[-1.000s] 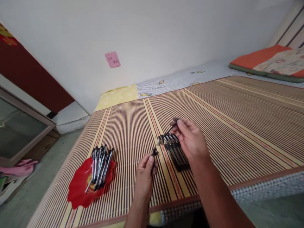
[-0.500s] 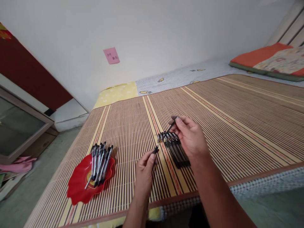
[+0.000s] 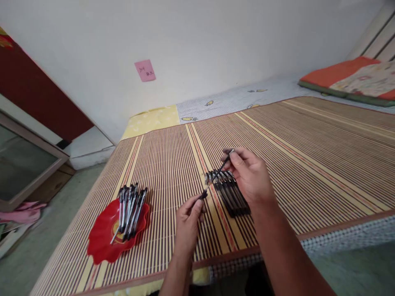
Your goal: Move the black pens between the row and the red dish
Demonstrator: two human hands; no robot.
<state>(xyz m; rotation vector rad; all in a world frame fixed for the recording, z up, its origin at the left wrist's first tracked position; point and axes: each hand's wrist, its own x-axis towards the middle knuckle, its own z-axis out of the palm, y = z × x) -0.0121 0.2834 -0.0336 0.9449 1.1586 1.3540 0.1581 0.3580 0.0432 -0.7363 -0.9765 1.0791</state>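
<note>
The pens [image 3: 228, 193] look like glossy black plastic with shiny metal tips, the red dish [image 3: 105, 238] is smooth glossy plastic, and the mat [image 3: 308, 164] is matt slatted bamboo.

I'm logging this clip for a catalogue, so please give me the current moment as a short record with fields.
Setting: striped bamboo mat on a bed
Right hand: holds a pen by its upper end
Left hand: pinches a cap at the pen's lower tip
Under the right hand: row of pens lying on the mat
Left side: red dish holding a bundle of pens
Wall: pink note
</note>
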